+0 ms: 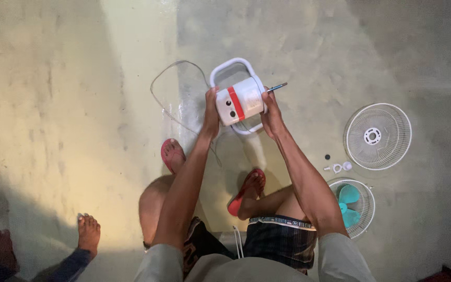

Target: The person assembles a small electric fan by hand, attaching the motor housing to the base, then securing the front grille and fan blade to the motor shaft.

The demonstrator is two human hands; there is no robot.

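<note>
- The white plastic fan motor housing with a red band (239, 102) and a looped white handle is held low over the grey concrete floor (314, 47), just beyond the red sandals (172, 154).
- The left hand (211, 109) and right hand (271, 114) are each closed around one side of it; a thin metal shaft (277, 87) pokes out at the right.
- The housing's underside is hidden, and its thin cord (169, 94) is faint.
- A round white wire fan guard (377, 136), small white fittings (337, 167) and teal plastic fan blades (348, 201) crowd the right; the floor to the left lies open.
- Another person's bare foot (88, 232) shows at the lower left.
</note>
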